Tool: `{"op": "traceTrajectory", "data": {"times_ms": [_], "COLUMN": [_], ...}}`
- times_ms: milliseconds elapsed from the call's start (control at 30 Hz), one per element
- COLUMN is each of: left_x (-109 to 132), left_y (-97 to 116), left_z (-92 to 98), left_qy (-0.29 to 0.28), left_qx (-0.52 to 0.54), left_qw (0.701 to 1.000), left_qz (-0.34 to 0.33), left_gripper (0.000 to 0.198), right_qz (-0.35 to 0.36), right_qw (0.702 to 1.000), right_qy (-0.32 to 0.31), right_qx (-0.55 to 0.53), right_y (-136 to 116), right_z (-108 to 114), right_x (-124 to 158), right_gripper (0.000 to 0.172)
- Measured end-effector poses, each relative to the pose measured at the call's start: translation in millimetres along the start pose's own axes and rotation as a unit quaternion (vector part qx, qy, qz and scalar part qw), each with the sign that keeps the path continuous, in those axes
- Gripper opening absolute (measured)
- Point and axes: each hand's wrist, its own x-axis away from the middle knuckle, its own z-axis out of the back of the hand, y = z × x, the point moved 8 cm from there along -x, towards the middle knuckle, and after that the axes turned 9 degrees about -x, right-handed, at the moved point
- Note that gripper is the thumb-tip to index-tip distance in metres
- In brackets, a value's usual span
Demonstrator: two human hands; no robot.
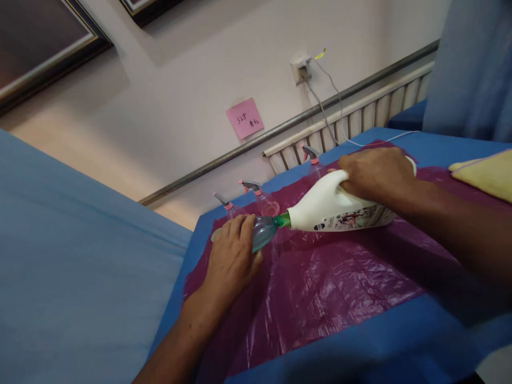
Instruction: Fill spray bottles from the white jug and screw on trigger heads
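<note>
My right hand [374,170] is closed round the handle of a white jug [320,205] that lies tipped over, its mouth to the left. Green liquid [284,219] shows between the jug's mouth and the neck of a clear bottle [264,232]. My left hand [232,253] wraps round this bottle, which is tilted and tinted green-blue inside; its far part is hidden by the fingers. Behind the hands stand spray bottles with grey and pink heads: one at the left [229,207], one in the middle [260,197] and one partly behind the jug [314,160].
A purple plastic sheet [320,288] covers much of the blue surface [400,330]. At the right lies a yellow cloth [486,173]. A radiator [356,120] runs along the wall, with cables from a socket [302,69]. Blue curtains [80,277] hang at both sides.
</note>
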Motion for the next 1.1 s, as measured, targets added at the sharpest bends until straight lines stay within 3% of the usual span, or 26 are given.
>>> {"op": "traceTrajectory", "data": {"times_ms": [700, 1100], "left_x": [2.9, -0.6], "left_y": [-0.9, -2.0], "left_z": [-4.4, -3.8], "left_qy": [-0.007, -0.016], "left_qx": [-0.006, -0.036], "left_qw": [1.0, 0.999], "left_qz": [0.002, -0.012], "left_gripper": [0.087, 0.084], "right_qz": [0.009, 0.006], "right_qw": [1.0, 0.998], "right_qy": [-0.018, -0.044], "right_qx": [-0.004, -0.038], "right_y": [-7.0, -8.0], "right_z": [0.0, 0.1], "right_x": [-0.6, -1.0], "right_gripper": [0.032, 0.039]}}
